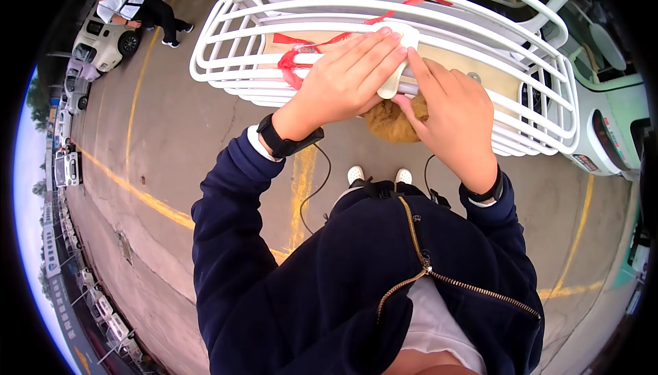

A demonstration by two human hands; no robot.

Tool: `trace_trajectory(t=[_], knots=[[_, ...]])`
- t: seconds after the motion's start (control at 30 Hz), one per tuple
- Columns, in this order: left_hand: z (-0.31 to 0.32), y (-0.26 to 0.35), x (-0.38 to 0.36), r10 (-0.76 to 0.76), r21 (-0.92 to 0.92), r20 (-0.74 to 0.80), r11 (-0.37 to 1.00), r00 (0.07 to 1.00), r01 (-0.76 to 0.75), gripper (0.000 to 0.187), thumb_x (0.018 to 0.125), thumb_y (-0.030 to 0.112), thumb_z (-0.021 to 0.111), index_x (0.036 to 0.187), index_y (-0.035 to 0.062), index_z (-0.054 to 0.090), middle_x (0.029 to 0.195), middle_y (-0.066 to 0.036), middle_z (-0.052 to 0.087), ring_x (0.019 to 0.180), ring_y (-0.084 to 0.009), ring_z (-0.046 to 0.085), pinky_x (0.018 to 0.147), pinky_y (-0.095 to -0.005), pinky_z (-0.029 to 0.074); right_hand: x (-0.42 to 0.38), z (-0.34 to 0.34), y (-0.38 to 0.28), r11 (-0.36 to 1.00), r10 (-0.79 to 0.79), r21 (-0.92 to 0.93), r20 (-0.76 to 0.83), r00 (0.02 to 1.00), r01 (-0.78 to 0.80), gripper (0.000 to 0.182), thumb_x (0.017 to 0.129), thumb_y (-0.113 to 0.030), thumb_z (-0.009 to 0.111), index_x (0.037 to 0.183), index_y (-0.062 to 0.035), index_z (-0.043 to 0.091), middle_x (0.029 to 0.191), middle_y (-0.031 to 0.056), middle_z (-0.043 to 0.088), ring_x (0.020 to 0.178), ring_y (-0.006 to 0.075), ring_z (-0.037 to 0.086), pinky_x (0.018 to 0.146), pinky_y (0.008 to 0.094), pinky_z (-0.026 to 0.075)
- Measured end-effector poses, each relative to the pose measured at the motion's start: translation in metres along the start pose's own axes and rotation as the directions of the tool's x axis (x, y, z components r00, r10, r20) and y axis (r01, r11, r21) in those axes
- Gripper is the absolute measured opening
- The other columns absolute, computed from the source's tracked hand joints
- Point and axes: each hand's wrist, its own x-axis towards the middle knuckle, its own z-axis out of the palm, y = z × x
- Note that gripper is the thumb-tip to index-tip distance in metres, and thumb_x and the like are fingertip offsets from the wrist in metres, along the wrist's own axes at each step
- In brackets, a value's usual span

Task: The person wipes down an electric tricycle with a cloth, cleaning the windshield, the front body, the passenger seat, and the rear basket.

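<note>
My left hand (353,77) lies with its fingers stretched out flat across a white flat piece with rounded ends (404,36) on the top bars of a white metal rack (240,8). My right hand (452,104) is at the other edge of this piece, index fingertip on its side and thumb near its lower end, closed around it. Below and between both hands hangs a brown fluffy thing (391,125), partly covered by the right hand. Red ribbon (291,63) is knotted round the bars left of my left hand.
The rack is fixed to a white vehicle (603,135), and a beige board (504,80) lies inside it. Far left, a person (130,2) sits on the front of a parked vehicle (103,43). Yellow lines (140,190) mark the pavement. Dark cables (322,190) hang by my body.
</note>
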Motion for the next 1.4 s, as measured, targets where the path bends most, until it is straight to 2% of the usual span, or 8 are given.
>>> trace_trajectory(t=[0.1,0.37,0.47,0.7,0.87,0.93,1.07,1.4], knots=[[-0.002,0.000,0.000,-0.011,-0.013,-0.011,1.000,1.000,0.011,0.057,0.070,0.016,0.076,0.122,-0.0038,0.060,0.124,-0.017,0.064,0.114,-0.0322,0.064,0.095,-0.0387,0.054,-0.008,0.003,0.003,0.994,-0.037,0.100,-0.091,0.995,0.046,0.058,0.071,-0.022,0.080,0.125,-0.0091,0.064,0.102,0.0007,0.067,0.070,0.0165,0.057,0.063,0.0313,0.046],[0.004,0.006,-0.005,-0.126,0.013,-0.091,0.992,0.988,0.128,0.060,0.061,0.010,0.069,0.118,-0.0063,0.061,0.119,-0.019,0.065,0.114,-0.0315,0.063,0.097,-0.0417,0.053,-0.004,0.023,-0.009,0.974,-0.137,-0.197,-0.136,0.981,0.109,0.053,0.071,-0.005,0.064,0.125,-0.0074,0.065,0.129,0.0018,0.064,0.063,0.0127,0.046,0.057,0.0260,0.037],[0.005,0.003,-0.005,-0.135,-0.043,-0.107,0.990,0.985,0.131,0.058,0.058,0.006,0.068,0.114,-0.0039,0.064,0.118,-0.018,0.067,0.112,-0.0306,0.065,0.094,-0.0408,0.054,-0.007,0.028,-0.015,0.937,-0.147,-0.336,-0.147,0.978,0.090,0.054,0.072,-0.003,0.060,0.126,-0.0051,0.064,0.129,0.0029,0.064,0.063,0.0122,0.045,0.056,0.0261,0.035],[0.011,-0.001,-0.009,-0.107,-0.037,-0.149,0.994,0.983,0.102,0.056,0.057,0.008,0.069,0.112,-0.0012,0.066,0.115,-0.015,0.069,0.111,-0.0290,0.066,0.091,-0.0399,0.055,-0.007,0.023,-0.017,0.955,-0.124,-0.282,-0.106,0.987,0.090,0.060,0.067,0.000,0.065,0.127,-0.0044,0.064,0.125,0.0035,0.067,0.062,0.0130,0.049,0.058,0.0272,0.037],[0.010,-0.001,-0.008,-0.104,-0.029,-0.152,0.994,0.983,0.101,0.055,0.058,0.009,0.069,0.112,-0.0007,0.067,0.114,-0.015,0.069,0.111,-0.0286,0.066,0.091,-0.0399,0.055,-0.007,0.025,-0.012,0.950,-0.163,-0.291,-0.139,0.977,0.117,0.053,0.074,-0.005,0.061,0.126,-0.0052,0.064,0.127,0.0027,0.066,0.061,0.0112,0.044,0.054,0.0260,0.033],[0.006,0.001,-0.006,-0.125,-0.063,-0.143,0.991,0.982,0.117,0.057,0.054,-0.006,0.062,0.110,-0.0051,0.067,0.112,-0.017,0.070,0.109,-0.0288,0.067,0.092,-0.0380,0.057,-0.007,0.026,-0.011,0.950,-0.170,-0.286,-0.145,0.975,0.123,0.052,0.073,-0.005,0.061,0.126,-0.0053,0.065,0.126,0.0025,0.066,0.061,0.0111,0.044,0.054,0.0260,0.033],[0.007,0.002,-0.005,-0.126,-0.062,-0.140,0.991,0.982,0.119,0.057,0.054,-0.006,0.062,0.111,-0.0048,0.067,0.112,-0.016,0.070,0.109,-0.0288,0.068,0.092,-0.0380,0.057,-0.007,0.025,-0.009,0.956,-0.172,-0.266,-0.153,0.973,0.127,0.052,0.073,-0.005,0.062,0.125,-0.0053,0.065,0.126,0.0026,0.066,0.060,0.0108,0.045,0.053,0.0260,0.032],[0.012,-0.002,-0.009,-0.028,0.066,-0.163,0.997,0.986,0.040,0.039,0.065,0.002,0.064,0.103,-0.0009,0.071,0.105,-0.013,0.073,0.100,-0.0249,0.071,0.080,-0.0346,0.059,-0.009,0.029,-0.004,0.952,-0.220,-0.256,-0.195,0.956,0.167,0.041,0.073,-0.008,0.063,0.112,-0.0068,0.072,0.118,0.0003,0.070,0.059,0.0111,0.043,0.054,0.0259,0.030]])
